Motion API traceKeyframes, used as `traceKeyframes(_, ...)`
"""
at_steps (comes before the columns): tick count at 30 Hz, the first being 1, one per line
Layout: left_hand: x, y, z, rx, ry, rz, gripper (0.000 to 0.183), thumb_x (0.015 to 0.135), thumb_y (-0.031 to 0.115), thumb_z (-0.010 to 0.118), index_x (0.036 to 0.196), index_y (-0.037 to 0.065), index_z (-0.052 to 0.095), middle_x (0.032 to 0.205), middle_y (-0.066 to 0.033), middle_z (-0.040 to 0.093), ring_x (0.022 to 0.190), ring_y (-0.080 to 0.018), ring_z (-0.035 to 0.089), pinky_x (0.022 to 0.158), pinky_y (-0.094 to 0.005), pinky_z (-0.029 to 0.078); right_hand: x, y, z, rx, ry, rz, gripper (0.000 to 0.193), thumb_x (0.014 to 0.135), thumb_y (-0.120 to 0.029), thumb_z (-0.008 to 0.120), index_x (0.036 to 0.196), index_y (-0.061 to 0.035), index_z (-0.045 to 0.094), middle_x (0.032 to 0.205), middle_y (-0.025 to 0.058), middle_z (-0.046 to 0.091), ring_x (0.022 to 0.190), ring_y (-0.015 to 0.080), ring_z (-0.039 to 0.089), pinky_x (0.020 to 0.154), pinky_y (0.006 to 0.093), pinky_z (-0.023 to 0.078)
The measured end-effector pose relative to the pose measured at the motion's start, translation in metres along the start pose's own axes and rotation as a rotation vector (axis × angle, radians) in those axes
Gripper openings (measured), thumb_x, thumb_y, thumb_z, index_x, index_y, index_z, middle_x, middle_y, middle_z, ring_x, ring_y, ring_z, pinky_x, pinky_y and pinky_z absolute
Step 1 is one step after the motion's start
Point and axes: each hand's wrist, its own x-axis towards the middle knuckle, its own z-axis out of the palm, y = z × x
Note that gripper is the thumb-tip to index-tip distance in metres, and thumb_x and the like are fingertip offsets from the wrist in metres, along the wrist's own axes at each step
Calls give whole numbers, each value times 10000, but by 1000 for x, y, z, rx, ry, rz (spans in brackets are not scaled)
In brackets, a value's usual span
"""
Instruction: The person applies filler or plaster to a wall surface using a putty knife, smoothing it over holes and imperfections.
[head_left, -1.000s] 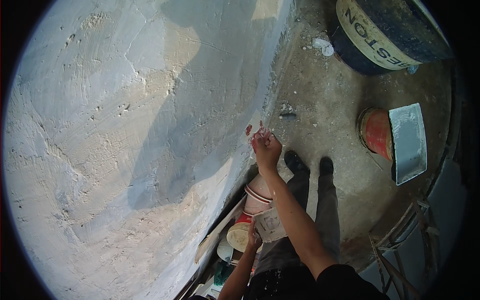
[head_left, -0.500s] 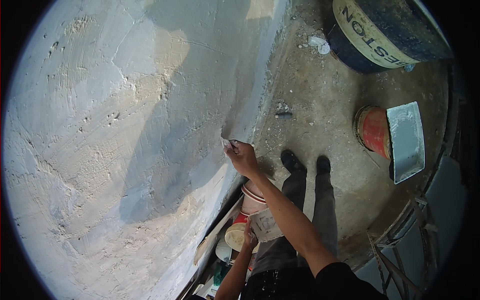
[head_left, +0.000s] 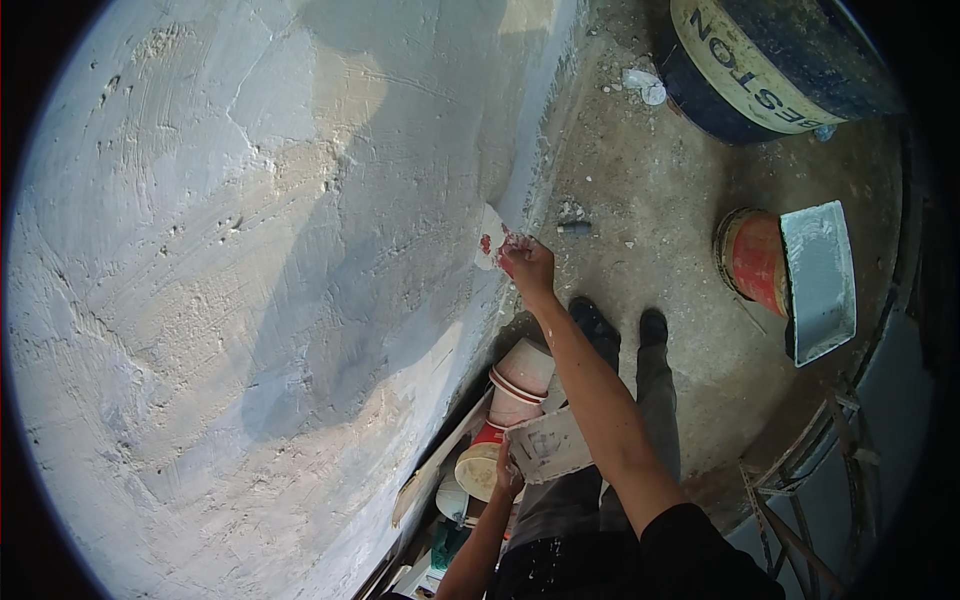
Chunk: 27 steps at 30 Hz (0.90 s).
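Observation:
My right hand grips the red handle of a plastering trowel. The trowel's pale, plaster-smeared blade lies against the rough white wall, close to the wall's lower edge. Lower down, nearer my body, my left hand is closed on the edge of a grey, plaster-caked hawk, held in front of my legs. My right forearm passes over the hawk's right side. What lies on the hawk is hard to make out.
Beneath the hawk, by the wall, stand a pinkish bucket and a cream-lidded container. On the right a pale rectangular tray rests against a red bucket. A large dark drum stands far right; a metal frame nearer.
My right hand has moved away from me along the wall's lower edge, turning so the trowel's blade and red handle show. The left hand and hawk have shifted slightly right.

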Motion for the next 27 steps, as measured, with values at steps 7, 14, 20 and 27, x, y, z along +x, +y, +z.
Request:
traceKeyframes(7, -5, 0, -22, -3, 27, -12, 536, 954, 460, 369, 1328, 78, 423, 1282, -125, 511, 1166, -282, 510, 995, -443, 397, -20, -13, 8, 131, -144, 94, 78, 831, -76, 630, 851, -1, 620, 797, 29, 620, 699, 73, 546, 634, 236, 443)
traceKeyframes(14, -5, 4, -10, -9, 46, -12, 536, 941, 452, 398, 1325, 80, 430, 1272, -128, 519, 1170, -288, 504, 990, -435, 397, -36, -40, 10, 124, -177, 159, 67, 840, -60, 625, 868, 0, 629, 800, 19, 617, 702, 59, 549, 637, 221, 454)
traceKeyframes(20, -8, 10, 6, 22, 40, -13, 540, 950, 451, 376, 1330, 70, 425, 1275, -128, 518, 1178, -286, 499, 998, -427, 389, -47, -56, 15, 152, -225, 173, 74, 842, -55, 627, 889, 1, 631, 814, 20, 626, 713, 62, 561, 652, 218, 460)
traceKeyframes(27, -11, 13, 4, 29, -54, 49, 502, 953, 394, 398, 1323, 55, 426, 1271, -116, 529, 1174, -266, 506, 1018, -406, 371, -69, -79, 32, 188, -244, 173, 75, 843, -43, 628, 902, 4, 627, 825, 36, 634, 716, 66, 576, 667, 215, 465)
